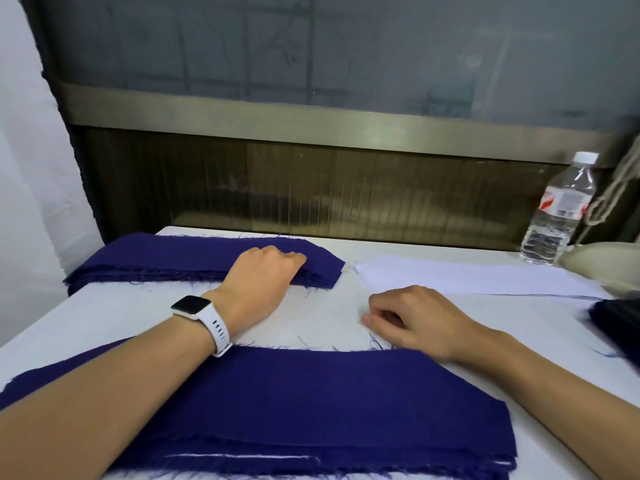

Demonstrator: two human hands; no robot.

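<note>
1. Left hand [266, 271] on top of the purple cloth stack [166, 258], fingers bent over it, thumb hidden; cannot tell if gripping or just pressing.
2. Right hand [412, 317] down on the white surface [121, 317], fingers loosely curled, holding nothing.
3. White watch [201, 317] on the left wrist.
4. Purple cloth stack at the back left of the surface.
5. Big purple cloth piece [311, 393] close by, under both arms, edges frayed.
6. White sheet [467, 278] just right of the stack; water bottle [561, 209] upright at the far right.
</note>
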